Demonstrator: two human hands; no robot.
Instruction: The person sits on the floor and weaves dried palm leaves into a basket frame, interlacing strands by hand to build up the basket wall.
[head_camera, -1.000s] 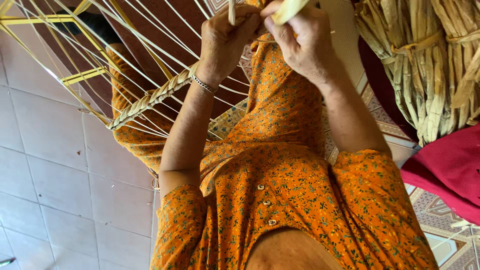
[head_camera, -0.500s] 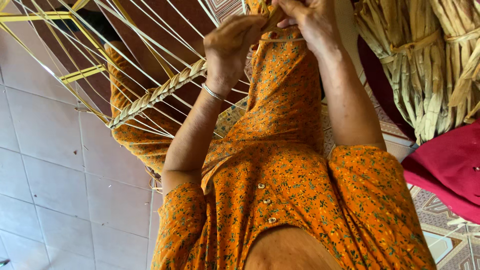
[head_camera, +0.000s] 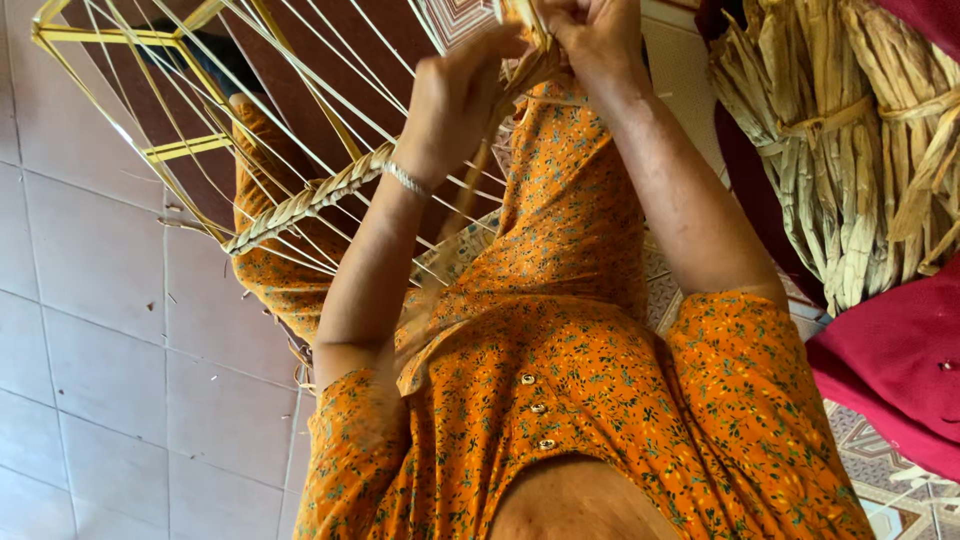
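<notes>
A pale fibre strand (head_camera: 527, 30) is pinched between both hands right at the top edge of the view; the right hand (head_camera: 598, 40) is closed on its upper part, fingers curled tight, while the left hand (head_camera: 462, 105) is held just below and to the side, fingertips narrowed onto the same strand, though how firmly can't quite be told since the tips are partly hidden; the strand's long axis runs roughly up and down the picture, from the grip toward the body. The woven braid (head_camera: 310, 200) lies lower and off to the left hand's side, so that hand is the nearer one to it; it's stretched across the thin spokes of a yellow wire frame (head_camera: 120, 40) propped over the lap. Bundles of dried reed (head_camera: 840, 150) are stacked on the right-hand side, well apart from the hands, next to a red cloth (head_camera: 900, 360); pale floor tiles (head_camera: 110, 380) are seen beneath.
</notes>
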